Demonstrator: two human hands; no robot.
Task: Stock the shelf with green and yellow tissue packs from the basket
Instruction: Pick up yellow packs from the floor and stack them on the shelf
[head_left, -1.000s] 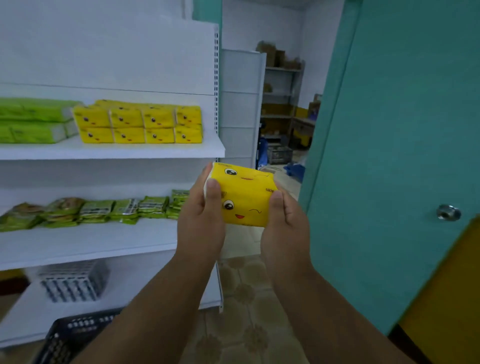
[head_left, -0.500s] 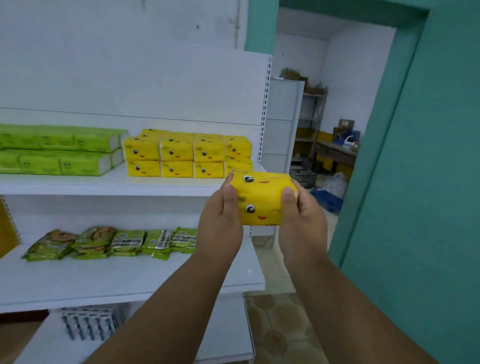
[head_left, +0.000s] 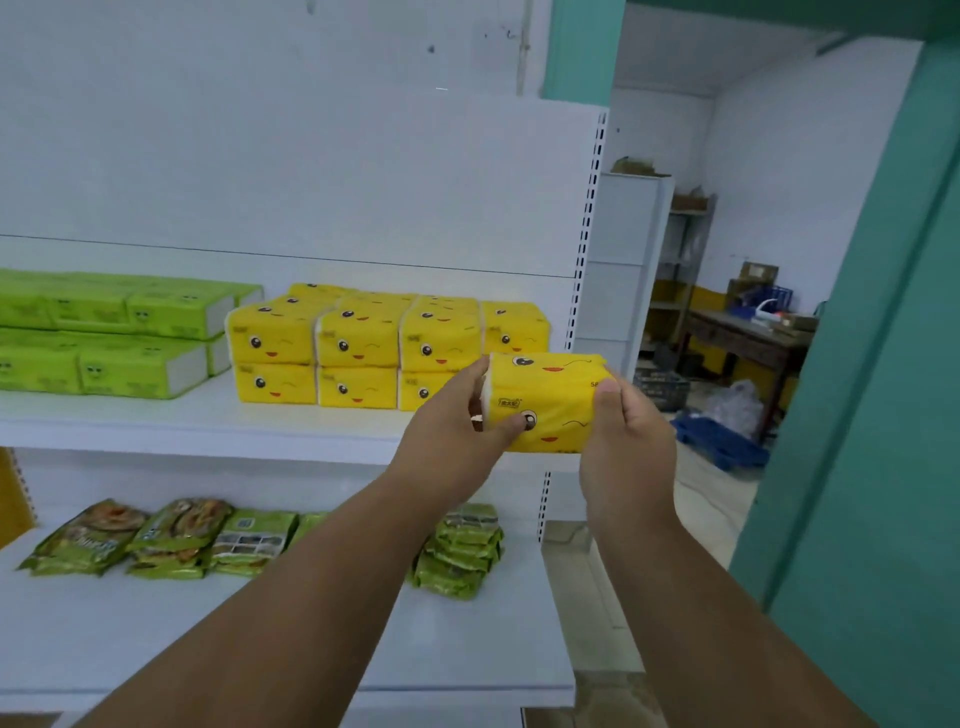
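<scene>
Both hands, the left hand (head_left: 457, 431) and the right hand (head_left: 631, 431), clasp the ends of one yellow tissue pack (head_left: 545, 400), its long axis running left to right. It hovers at the shelf (head_left: 208, 423) edge, just right of and in front of the stacked yellow packs (head_left: 363, 348); the open spot looks nearer the right hand.

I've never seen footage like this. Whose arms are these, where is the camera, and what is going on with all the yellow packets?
There is no machine here: these are a person's two bare arms, filmed by a wide-angle camera worn on their head, looking forward and down. That is why the arms reach in from the bottom edge. The left hand and right hand grip the two ends of one yellow tissue pack with a winking face printed on it, holding it in front of a white shelf. On that shelf stand stacked yellow packs of the same kind, with green tissue packs to their left. The shelf below holds green snack bags. On the right, a teal door frames a storeroom.
</scene>
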